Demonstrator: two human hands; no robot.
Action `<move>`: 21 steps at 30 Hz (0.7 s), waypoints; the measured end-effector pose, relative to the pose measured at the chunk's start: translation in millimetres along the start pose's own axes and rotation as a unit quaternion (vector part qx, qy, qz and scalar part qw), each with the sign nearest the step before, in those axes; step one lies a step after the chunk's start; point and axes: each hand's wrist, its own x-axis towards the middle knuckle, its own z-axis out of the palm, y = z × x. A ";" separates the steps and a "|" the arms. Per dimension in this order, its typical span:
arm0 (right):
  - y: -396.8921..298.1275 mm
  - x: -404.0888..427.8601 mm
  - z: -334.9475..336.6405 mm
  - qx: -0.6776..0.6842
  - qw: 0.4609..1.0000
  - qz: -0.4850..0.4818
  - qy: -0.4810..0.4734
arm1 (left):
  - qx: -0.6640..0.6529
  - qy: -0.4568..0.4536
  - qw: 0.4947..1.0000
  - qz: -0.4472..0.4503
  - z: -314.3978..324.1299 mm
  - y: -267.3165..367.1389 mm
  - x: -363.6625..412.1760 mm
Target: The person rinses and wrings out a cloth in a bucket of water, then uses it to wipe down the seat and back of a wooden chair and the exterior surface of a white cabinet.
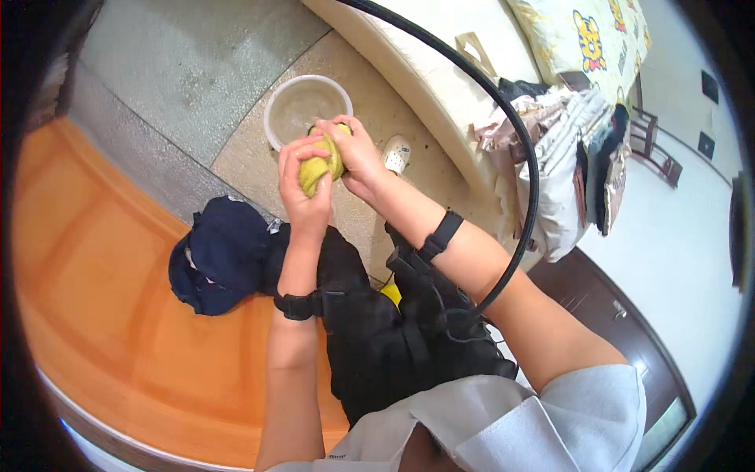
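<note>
A yellow-green cloth (pixel 321 165), bunched and twisted, is gripped between both of my hands. My left hand (pixel 304 183) wraps its lower end, fingers curled over the top and thumb along the near side. My right hand (pixel 357 150) clasps the upper end, close to the rim of a round white plastic basin (pixel 277 100). The basin stands on the floor just beyond the hands, and its near right part is hidden behind them. What lies in its bottom is hard to make out.
An orange seat (pixel 118 277) is at my left, with a dark navy cap (pixel 230 253) on it. On the right, folded clothes (pixel 560 153) and a printed pillow (pixel 578 41) lie on a cream couch or bed (pixel 436 76). A white clog (pixel 397 153) rests on the floor. A black cable (pixel 528 171) arcs across the view.
</note>
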 end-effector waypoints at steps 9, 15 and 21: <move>-44.3 -63.6 58.8 0.115 0.979 0.033 -0.167 | -0.165 0.027 0.981 -0.101 -15.1 96.2 44.0; -84.0 -98.7 84.3 0.185 0.948 0.144 -0.213 | -0.006 -0.102 0.989 0.109 -22.8 166.0 70.0; -102.5 -95.4 79.9 0.056 0.894 0.210 -0.391 | 0.074 -0.262 0.934 0.232 -27.6 215.2 76.5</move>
